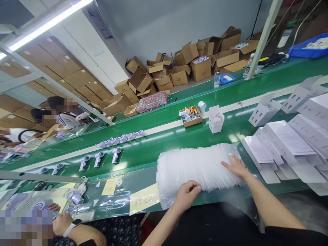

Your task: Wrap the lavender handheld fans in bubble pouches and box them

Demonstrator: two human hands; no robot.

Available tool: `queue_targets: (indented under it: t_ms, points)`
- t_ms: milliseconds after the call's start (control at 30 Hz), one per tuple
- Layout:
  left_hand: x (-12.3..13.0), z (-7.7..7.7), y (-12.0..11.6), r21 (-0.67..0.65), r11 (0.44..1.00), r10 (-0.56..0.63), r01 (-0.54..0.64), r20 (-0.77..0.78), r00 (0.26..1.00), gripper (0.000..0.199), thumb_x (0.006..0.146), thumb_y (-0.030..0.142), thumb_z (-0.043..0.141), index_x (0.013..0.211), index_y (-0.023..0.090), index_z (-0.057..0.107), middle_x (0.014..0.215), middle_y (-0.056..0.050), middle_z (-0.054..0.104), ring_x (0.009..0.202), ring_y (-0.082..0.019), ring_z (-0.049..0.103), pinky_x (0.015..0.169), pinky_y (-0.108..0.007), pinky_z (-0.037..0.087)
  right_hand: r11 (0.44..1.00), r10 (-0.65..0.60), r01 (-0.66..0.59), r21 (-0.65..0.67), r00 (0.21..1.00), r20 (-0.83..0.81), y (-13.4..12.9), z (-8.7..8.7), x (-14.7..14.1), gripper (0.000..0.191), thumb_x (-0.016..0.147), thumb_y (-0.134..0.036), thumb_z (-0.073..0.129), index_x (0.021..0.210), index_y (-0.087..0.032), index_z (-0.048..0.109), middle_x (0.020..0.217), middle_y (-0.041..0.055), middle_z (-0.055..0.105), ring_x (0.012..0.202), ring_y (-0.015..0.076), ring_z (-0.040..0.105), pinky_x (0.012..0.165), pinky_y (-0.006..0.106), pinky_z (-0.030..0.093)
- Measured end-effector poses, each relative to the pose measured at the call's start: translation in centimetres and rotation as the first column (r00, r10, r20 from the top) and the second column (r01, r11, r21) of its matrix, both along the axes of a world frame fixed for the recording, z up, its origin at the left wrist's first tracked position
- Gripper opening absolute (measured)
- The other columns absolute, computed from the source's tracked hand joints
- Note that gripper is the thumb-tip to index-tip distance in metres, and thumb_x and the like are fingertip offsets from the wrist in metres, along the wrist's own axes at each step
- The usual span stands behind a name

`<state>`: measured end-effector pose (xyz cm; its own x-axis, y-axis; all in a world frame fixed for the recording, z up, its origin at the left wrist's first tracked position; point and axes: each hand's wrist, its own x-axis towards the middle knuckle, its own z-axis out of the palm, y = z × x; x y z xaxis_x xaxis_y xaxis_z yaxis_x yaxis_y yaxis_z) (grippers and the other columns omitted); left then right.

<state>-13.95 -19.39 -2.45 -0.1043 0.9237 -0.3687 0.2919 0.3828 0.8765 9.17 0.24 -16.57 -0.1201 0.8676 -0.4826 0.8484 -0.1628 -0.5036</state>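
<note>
Sleeves: translucent bubble sleeves (194, 165) lie in an overlapping row on the worktop (119, 204), along its near edge and reaching back towards its far edge. Their edges are staggered, presumably so that single ones can be separated easily. Yellow sheet (143, 200) at the row's left end, by the near edge; handwriting on it, so probably a label. White boxes (304, 128) stand beyond the right end, flaps open, likely to leave their insides accessible. Across the worktop's far edge, handheld devices (116, 155) sit spaced out on the green belt (151, 143), an arrangement that should make each easy to pick up.

Grip, right: my right hand (237, 166) is open, fingers spread over the top of the row's right end. Contact looks light; I judge it to be steadying or sorting the outer sleeves. No closed grasp seen.

Grip, left: my left hand (188, 194) is at the row's near side, towards the worktop's near edge. Fingers curled, thumb close to the forefinger, only a narrow opening between them. It appears to touch the sleeve edges, perhaps to keep them gathered. Cannot tell whether an edge is pinched; the fingers hide the contact.
</note>
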Motion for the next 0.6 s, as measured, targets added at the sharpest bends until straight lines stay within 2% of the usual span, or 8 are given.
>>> queue_targets:
  t_ms: [67,167,267,333,433,533,600]
  points:
    - [-0.2,-0.3,-1.2,0.053,0.991,-0.117,0.125,-0.139,0.983,0.029,0.083,0.041,0.056,0.096,0.018,0.065,0.093,-0.005,0.064,0.089,-0.018,0.055,0.083,-0.03,0.042,1.0,-0.026,0.027,-0.016,1.0,0.012,-1.3,-0.1,-1.1,0.1,0.066,-0.08,0.039,0.146,-0.022,0.021,0.154,0.0091,0.016,0.138,0.0407,0.012,0.105,0.062,0.018]
    - [-0.2,-1.5,-2.4,0.113,0.941,-0.256,0.318,-0.377,0.89,0.037,0.078,0.043,0.063,0.108,0.022,0.062,0.105,-0.007,0.059,0.104,-0.023,0.048,0.093,-0.036,0.038,0.997,-0.078,0.078,0.006,0.997,0.02,-2.2,0.0,-3.3,0.099,0.069,-0.081,0.033,0.147,-0.022,0.015,0.154,0.0114,0.014,0.137,0.0409,0.013,0.103,0.064,0.02]
    - [0.4,-2.9,-2.6,0.108,0.895,-0.331,0.433,-0.491,0.806,0.043,0.076,0.046,0.065,0.113,0.024,0.06,0.108,-0.008,0.055,0.109,-0.025,0.043,0.097,-0.041,0.036,0.995,-0.091,0.091,0.042,0.996,-0.005,-2.0,0.1,-5.3,0.091,0.074,-0.077,0.028,0.147,-0.022,0.017,0.153,0.0128,0.018,0.136,0.0399,0.017,0.102,0.063,0.022]
    - [0.8,-3.4,-2.1,0.115,0.896,-0.323,0.43,-0.497,0.806,0.04,0.078,0.045,0.063,0.112,0.025,0.06,0.108,-0.008,0.055,0.109,-0.025,0.044,0.097,-0.04,0.037,0.997,-0.063,0.065,0.05,0.997,-0.04,-1.4,0.1,-6.1,0.087,0.076,-0.074,0.03,0.145,-0.022,0.021,0.151,0.0126,0.023,0.135,0.0377,0.023,0.103,0.06,0.024]
    - [1.3,-3.4,-0.9,0.128,0.929,-0.254,0.347,-0.459,0.851,0.032,0.081,0.041,0.061,0.108,0.023,0.063,0.103,-0.008,0.057,0.105,-0.022,0.048,0.094,-0.036,0.04,0.999,0.009,-0.004,0.051,0.995,-0.096,-0.3,0.0,-6.1,0.085,0.077,-0.072,0.033,0.143,-0.019,0.028,0.148,0.0139,0.03,0.135,0.0327,0.028,0.106,0.053,0.025]
    - [1.8,-3.1,0.4,0.106,0.959,-0.198,0.261,-0.408,0.891,0.028,0.082,0.038,0.059,0.104,0.02,0.064,0.097,-0.007,0.06,0.099,-0.02,0.053,0.089,-0.033,0.043,0.996,0.082,-0.077,0.044,0.987,-0.14,0.5,-0.1,-4.5,0.076,0.082,-0.067,0.029,0.138,-0.017,0.039,0.143,0.0142,0.04,0.133,0.0263,0.034,0.106,0.043,0.03]
    - [2.3,-2.9,1.2,0.098,0.972,-0.159,0.214,-0.395,0.905,0.027,0.083,0.036,0.057,0.103,0.019,0.064,0.098,-0.007,0.062,0.099,-0.02,0.054,0.09,-0.033,0.043,0.994,0.109,-0.104,0.038,0.984,-0.14,1.0,-0.2,-2.9,0.071,0.084,-0.064,0.025,0.134,-0.017,0.044,0.141,0.014,0.043,0.131,0.0252,0.038,0.104,0.041,0.033]
